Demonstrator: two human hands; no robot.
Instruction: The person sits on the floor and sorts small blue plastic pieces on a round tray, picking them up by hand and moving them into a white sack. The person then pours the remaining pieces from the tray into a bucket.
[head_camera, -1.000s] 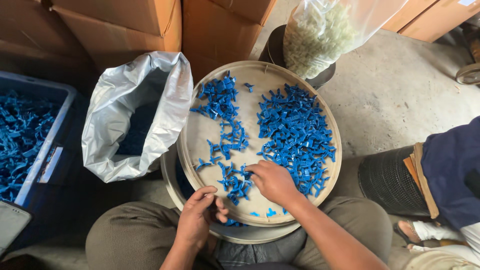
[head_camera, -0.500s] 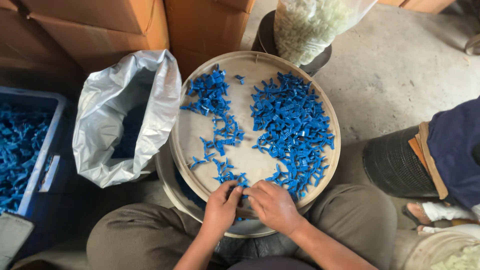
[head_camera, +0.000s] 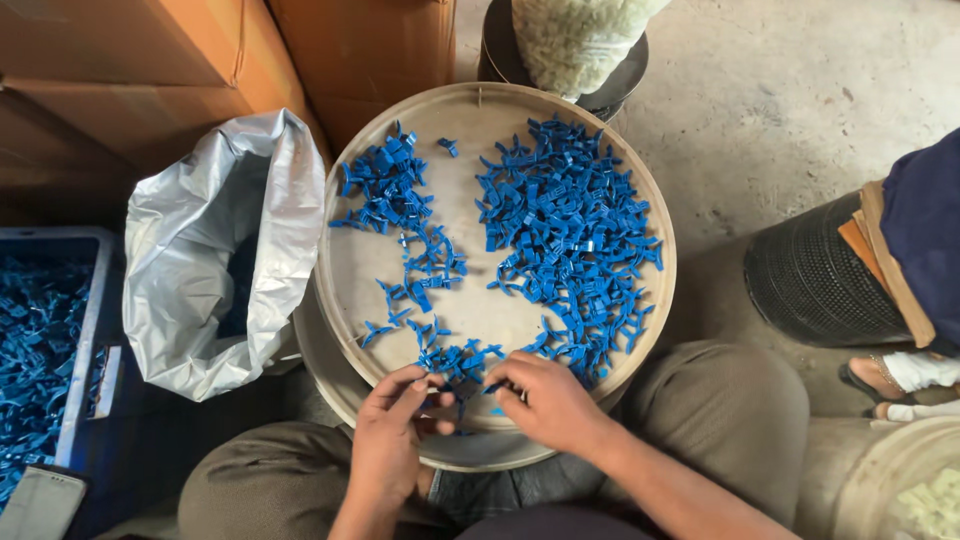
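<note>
A round beige tray (head_camera: 352, 270) rests on my lap, strewn with several small blue plastic pieces (head_camera: 570, 230); a bigger heap lies on its right half and a smaller one (head_camera: 390, 185) at the upper left. My left hand (head_camera: 390, 440) and my right hand (head_camera: 545, 400) meet at the tray's near edge. Their fingertips pinch small blue pieces (head_camera: 462, 365) from the near cluster. What exactly sits between the fingers is partly hidden.
An open silvery plastic bag (head_camera: 205, 260) stands left of the tray. A blue crate (head_camera: 45, 340) of the same pieces sits at far left. Cardboard boxes (head_camera: 200, 60) line the back. Another person's leg and foot (head_camera: 910, 290) are at right beside a black basket (head_camera: 810, 280).
My left hand has come onto the tray's near edge beside my right hand, and both now work at the near cluster. The view has shifted slightly.
</note>
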